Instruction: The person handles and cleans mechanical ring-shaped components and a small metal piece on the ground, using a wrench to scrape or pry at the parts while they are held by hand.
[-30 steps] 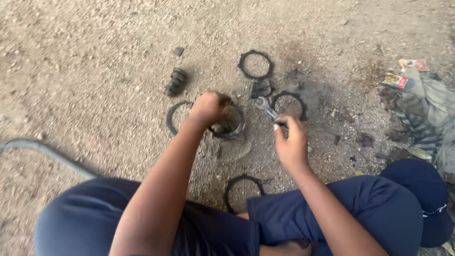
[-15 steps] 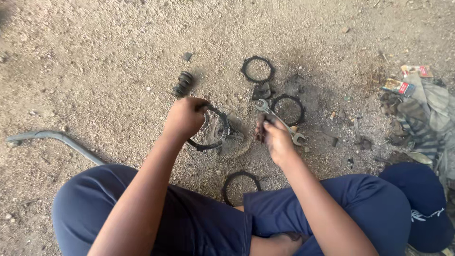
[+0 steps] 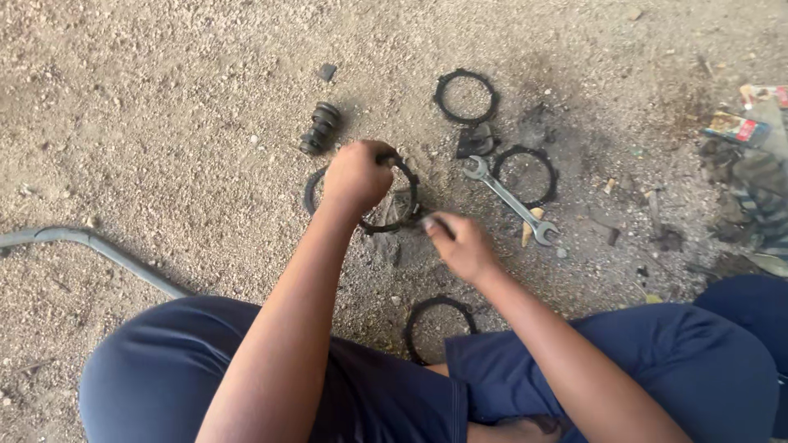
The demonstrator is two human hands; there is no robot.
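My left hand [image 3: 357,174] is closed over the top of a black toothed ring [image 3: 404,209], which stands tilted on the sandy ground. Just right of that ring, my right hand [image 3: 461,246] pinches a small dark piece [image 3: 435,221] against the ring's lower edge. A silver double-ended wrench [image 3: 509,199] lies on the ground to the right, apart from both hands. Another black ring [image 3: 312,193] lies partly hidden under my left wrist.
More black rings lie at the back [image 3: 465,96], beside the wrench [image 3: 525,175] and between my knees [image 3: 439,324]. A black ribbed part [image 3: 320,127] and a dark lump [image 3: 474,141] sit nearby. A grey pipe [image 3: 82,244] curves at left; rags and wrappers [image 3: 751,156] at right.
My right hand has let go of the wrench, which now lies on the ground, and has moved left to the ring. My left hand stays on the ring.
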